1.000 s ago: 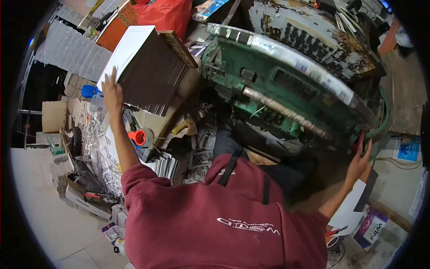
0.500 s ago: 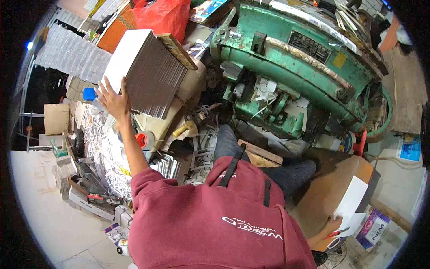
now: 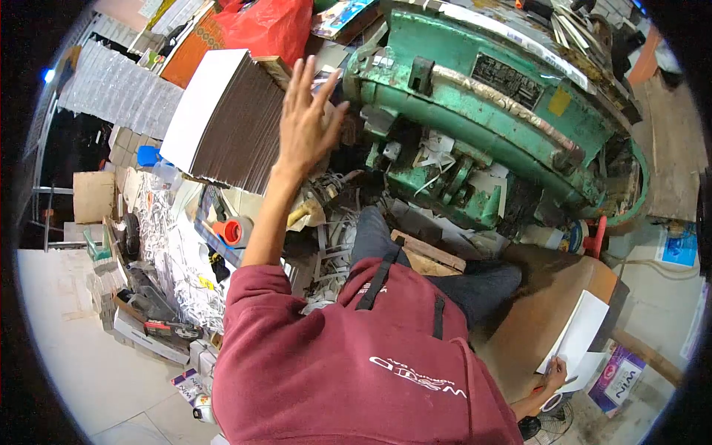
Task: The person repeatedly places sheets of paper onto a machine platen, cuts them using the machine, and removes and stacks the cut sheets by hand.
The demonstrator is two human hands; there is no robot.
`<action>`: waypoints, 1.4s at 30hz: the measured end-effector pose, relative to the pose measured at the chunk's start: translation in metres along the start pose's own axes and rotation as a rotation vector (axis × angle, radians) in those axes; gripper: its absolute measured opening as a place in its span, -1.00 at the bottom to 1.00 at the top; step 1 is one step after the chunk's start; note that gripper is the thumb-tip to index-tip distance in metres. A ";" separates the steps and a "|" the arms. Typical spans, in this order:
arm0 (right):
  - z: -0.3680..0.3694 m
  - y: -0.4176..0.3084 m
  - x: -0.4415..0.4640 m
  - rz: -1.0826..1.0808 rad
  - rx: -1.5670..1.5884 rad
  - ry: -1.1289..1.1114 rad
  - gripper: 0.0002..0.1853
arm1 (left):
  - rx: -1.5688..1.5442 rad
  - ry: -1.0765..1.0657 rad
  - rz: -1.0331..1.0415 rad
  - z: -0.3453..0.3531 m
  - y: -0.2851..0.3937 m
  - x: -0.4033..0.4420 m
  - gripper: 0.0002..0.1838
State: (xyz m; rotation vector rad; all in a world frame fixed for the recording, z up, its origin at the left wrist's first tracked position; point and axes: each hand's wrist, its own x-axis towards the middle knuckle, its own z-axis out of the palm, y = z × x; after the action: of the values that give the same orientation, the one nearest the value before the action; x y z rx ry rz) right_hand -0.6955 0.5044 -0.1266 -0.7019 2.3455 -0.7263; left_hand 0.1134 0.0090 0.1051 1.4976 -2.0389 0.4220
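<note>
My left hand (image 3: 305, 122) is raised with its fingers spread and holds nothing. It is between a tall stack of sheets (image 3: 233, 122), white on top with dark edges, and the green machine (image 3: 460, 119). Down at the lower right, my right hand (image 3: 553, 377) has its fingers bent at the lower edge of white sheets (image 3: 582, 330), which lie on a brown board (image 3: 519, 326). Scissors with white-rimmed handles (image 3: 551, 401) are beside this hand. Whether its fingers grip a sheet or the scissors is too small to tell.
A red plastic bag (image 3: 268, 28) lies behind the stack. An orange tape roll (image 3: 236, 232) and paper shreds (image 3: 174, 245) are at the left. The machine's red handle (image 3: 598, 237) sticks out at the right. A purple-and-white box (image 3: 618, 377) lies on the floor.
My left hand has moved right, off the stack's side. My right hand went from the red handle down to the white sheets. The machine's green front has come into fuller view.
</note>
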 end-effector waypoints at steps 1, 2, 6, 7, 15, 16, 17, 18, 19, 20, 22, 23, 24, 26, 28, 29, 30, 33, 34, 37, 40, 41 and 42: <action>-0.001 0.002 -0.003 -0.040 -0.171 0.099 -0.66 | -0.041 -0.018 0.013 0.006 0.008 0.009 -0.39; 0.003 -0.016 -0.015 -0.076 -0.347 0.198 -0.66 | -0.080 -0.024 0.055 0.015 0.012 0.018 -0.36; 0.027 -0.042 -0.053 -0.181 -0.383 0.829 -0.62 | -0.250 -0.013 0.195 0.038 0.059 0.054 -0.34; 0.029 -0.089 -0.070 -0.051 -0.321 0.897 -0.64 | -0.303 -0.005 0.220 0.042 0.071 0.067 -0.34; -0.030 -0.271 -0.081 -0.367 -0.441 0.811 -0.66 | -0.398 -0.228 0.375 0.151 0.107 0.137 -0.23; -0.038 -0.275 -0.074 -0.425 -0.464 0.784 -0.62 | -0.372 -0.332 0.404 0.173 0.099 0.128 -0.16; -0.045 -0.278 -0.069 -0.513 -0.433 0.724 -0.60 | -0.324 -0.561 0.361 0.184 0.098 0.112 -0.10; -0.057 -0.280 -0.060 -0.582 -0.626 0.740 -0.60 | -0.266 -0.788 0.317 0.186 0.099 0.093 -0.04; -0.059 -0.295 -0.063 -0.624 -0.458 0.647 -0.64 | -0.271 -0.938 0.301 0.178 0.105 0.071 0.00; -0.070 -0.302 -0.059 -0.581 -0.427 0.632 -0.65 | -0.270 -1.089 0.280 0.166 0.110 0.044 0.04; -0.096 -0.312 -0.053 -0.501 -0.364 0.591 -0.67 | -0.340 -0.928 0.275 0.147 0.109 -0.004 0.09; -0.103 -0.329 -0.066 -0.549 -0.426 0.625 -0.67 | -0.359 -0.921 0.262 0.126 0.115 -0.020 0.12; -0.106 -0.358 -0.083 -0.607 -0.488 0.658 -0.68 | -0.376 -0.907 0.242 0.104 0.121 -0.032 0.15; -0.106 -0.408 -0.118 -0.673 -0.596 0.750 -0.69 | -0.306 -0.948 0.306 0.070 0.126 -0.063 0.17; -0.105 -0.440 -0.148 -0.697 -0.681 0.864 -0.69 | -0.381 -0.931 0.329 0.027 0.132 -0.090 0.18; -0.112 -0.443 -0.152 -0.742 -0.559 0.838 -0.70 | -0.416 -0.946 0.353 0.007 0.132 -0.097 0.13; -0.120 -0.443 -0.154 -0.789 -0.429 0.804 -0.69 | -0.456 -0.946 0.348 -0.007 0.126 -0.104 -0.04; -0.147 -0.450 -0.146 -0.863 -0.596 0.798 -0.63 | -0.247 -0.876 0.326 -0.038 0.080 -0.101 0.01; -0.136 -0.462 -0.151 -0.859 -0.610 0.842 -0.63 | -0.254 -0.899 0.122 -0.065 0.065 -0.080 -0.06; -0.125 -0.489 -0.140 -1.057 -0.672 0.864 -0.61 | -0.096 -0.259 -0.123 -0.145 0.019 -0.040 -0.15; -0.107 -0.483 -0.144 -1.023 -0.515 0.946 -0.61 | 0.403 0.107 -0.237 -0.200 -0.029 -0.044 -0.21; -0.107 -0.479 -0.140 -1.037 -0.490 0.981 -0.61 | 0.581 0.195 -0.235 -0.203 -0.052 -0.049 -0.20; -0.106 -0.472 -0.139 -1.046 -0.462 1.021 -0.62 | 0.685 0.231 -0.297 -0.202 -0.079 -0.060 -0.20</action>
State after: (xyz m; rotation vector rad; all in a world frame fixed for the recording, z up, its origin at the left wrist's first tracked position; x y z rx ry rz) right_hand -0.5244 0.2888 0.2944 -2.2932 2.9691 -1.1493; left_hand 0.2526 0.1426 0.2216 1.9877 -1.5185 1.1901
